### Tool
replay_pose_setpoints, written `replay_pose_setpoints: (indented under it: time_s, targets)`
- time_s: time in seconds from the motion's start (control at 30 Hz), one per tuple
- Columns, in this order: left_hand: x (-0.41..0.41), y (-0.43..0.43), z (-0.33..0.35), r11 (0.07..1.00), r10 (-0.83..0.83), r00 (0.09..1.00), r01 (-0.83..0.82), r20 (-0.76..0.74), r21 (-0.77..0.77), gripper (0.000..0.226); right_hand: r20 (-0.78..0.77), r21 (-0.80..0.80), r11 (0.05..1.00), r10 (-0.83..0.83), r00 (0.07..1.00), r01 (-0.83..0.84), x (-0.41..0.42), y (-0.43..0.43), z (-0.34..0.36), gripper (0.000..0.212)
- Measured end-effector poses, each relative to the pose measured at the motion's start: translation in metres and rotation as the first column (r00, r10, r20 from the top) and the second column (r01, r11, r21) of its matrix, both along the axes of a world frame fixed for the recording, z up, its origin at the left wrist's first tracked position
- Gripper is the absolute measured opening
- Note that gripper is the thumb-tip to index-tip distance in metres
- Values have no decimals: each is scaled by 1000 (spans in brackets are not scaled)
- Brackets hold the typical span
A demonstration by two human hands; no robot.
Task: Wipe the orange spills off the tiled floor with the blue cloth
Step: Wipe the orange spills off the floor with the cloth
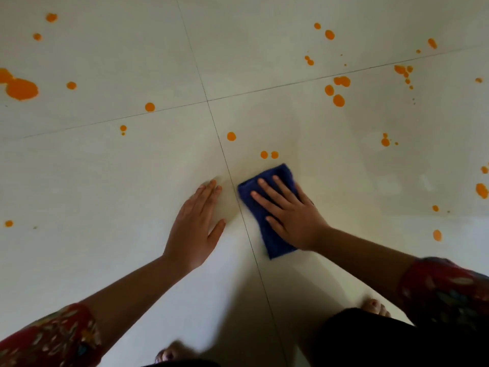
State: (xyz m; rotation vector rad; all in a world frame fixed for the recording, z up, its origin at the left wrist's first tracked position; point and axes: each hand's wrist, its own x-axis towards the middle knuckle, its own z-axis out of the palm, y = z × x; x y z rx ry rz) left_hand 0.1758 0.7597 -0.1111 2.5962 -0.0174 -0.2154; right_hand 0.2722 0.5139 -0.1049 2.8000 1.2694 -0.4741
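The right hand (292, 215) lies flat with fingers spread on the folded blue cloth (267, 207), just right of a tile joint. The left hand (197, 229) rests flat on the tiled floor (105, 181) beside it, fingers together. Two orange drops (269, 154) sit just beyond the cloth; a large orange puddle (21, 88) lies far left.
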Motion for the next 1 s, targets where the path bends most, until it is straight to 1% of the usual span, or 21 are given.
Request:
replay_pose_setpoints:
  time_s: [0.07,0.1,0.17,0.2,0.27,0.3,0.33,0.37,0.43,0.47,0.5,0.53,0.57,0.63,0.7,0.73,0.77,0.83,0.9,0.97,1.0]
  targets:
    - [-1,8,-6,995,-49,998,52,-33,80,72,31,30,998,-52,998,51,-19,-6,-5,61]
    - [-2,10,-9,986,-80,996,86,-45,143,73,32,52,998,-38,999,36,-28,-1,-6,62]
    - [-7,8,-14,961,-113,992,122,-52,249,76,30,98,993,67,997,-69,-34,25,-10,61]
    - [-8,6,-13,965,-82,995,94,-56,244,79,31,104,985,133,991,-136,-26,41,-10,62]
    - [-7,3,-11,980,62,997,-50,-56,191,86,77,83,963,250,965,-256,3,69,-13,61]
    - [-6,2,-11,978,109,993,-98,-53,187,88,108,58,956,279,954,-286,20,79,-14,60]
    - [-6,2,-10,971,123,991,-112,-43,211,88,142,41,959,273,952,-281,37,84,-16,59]
    - [-7,1,-9,964,105,994,-94,-32,249,87,174,33,974,215,961,-224,51,83,-17,58]
    - [-9,0,-9,952,63,997,-50,-34,303,85,202,55,999,-9,979,-2,66,68,-19,57]
    - [-10,1,-9,948,47,998,-35,-30,318,84,201,81,992,-115,973,100,63,55,-19,57]
    - [-9,1,-8,946,38,999,-26,-29,324,84,201,96,980,-189,961,173,52,43,-19,58]
    - [-9,1,-7,945,36,999,-26,-25,326,84,198,94,976,-210,958,195,36,33,-20,59]
    - [-10,0,-7,944,40,999,-31,-19,328,84,195,93,982,-177,965,162,16,29,-19,60]
    - [-10,0,-6,946,34,999,-23,-27,325,83,171,105,994,3,985,-21,-6,40,-18,59]
    - [-10,0,-6,947,40,999,-28,-29,320,83,144,98,973,194,971,-209,14,72,-14,58]
    - [-9,1,-7,945,41,999,-30,-27,326,83,150,95,965,227,962,-243,32,90,-14,57]
    - [-9,1,-8,943,36,999,-23,-30,333,83,168,88,968,219,961,-235,50,105,-14,56]
    - [-10,2,-7,941,34,999,-20,-36,339,84,210,67,991,97,973,-113,87,116,-17,56]
    - [-10,2,-7,941,24,999,-13,-28,339,84,240,79,992,-110,964,94,103,100,-20,56]
    - [-10,3,-6,941,19,999,-10,-25,339,84,226,134,946,-320,920,296,88,71,-21,58]
    - [-11,2,-7,943,21,1000,-13,-22,334,84,208,139,933,-355,911,332,69,58,-21,59]
